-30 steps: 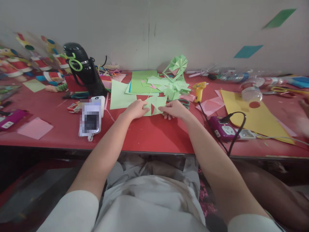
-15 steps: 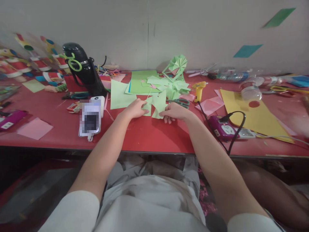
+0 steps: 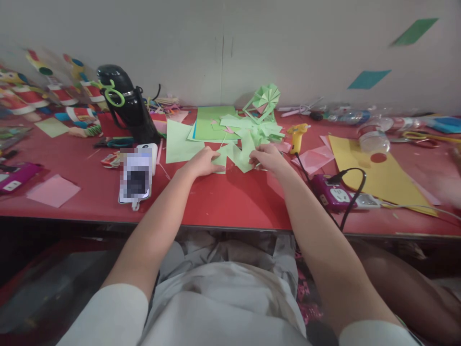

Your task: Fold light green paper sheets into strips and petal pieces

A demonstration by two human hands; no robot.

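My left hand (image 3: 206, 162) rests on the red table with its fingertips closed on a small light green paper piece (image 3: 221, 166). Across a narrow gap, my right hand (image 3: 267, 157) pinches the right edge of another light green paper piece (image 3: 242, 157), which lies at a slant. Behind the hands are more cut green paper scraps (image 3: 261, 132) and a brighter green sheet (image 3: 216, 115). A pale green sheet (image 3: 178, 142) lies left of them. A folded green paper wheel (image 3: 266, 98) stands against the wall.
A black flask (image 3: 126, 103) and a phone (image 3: 135, 180) stand to the left. On the right are a yellow glue gun (image 3: 297, 137), pink paper (image 3: 315, 158), a purple power strip (image 3: 333, 192) with cables, a yellow sheet (image 3: 382, 173) and a plastic bottle (image 3: 374, 137).
My right hand has shifted slightly up and to the right, and the paper piece in it has turned and moved rightward. The scissors beside it are now covered. My left hand stays nearly in place.
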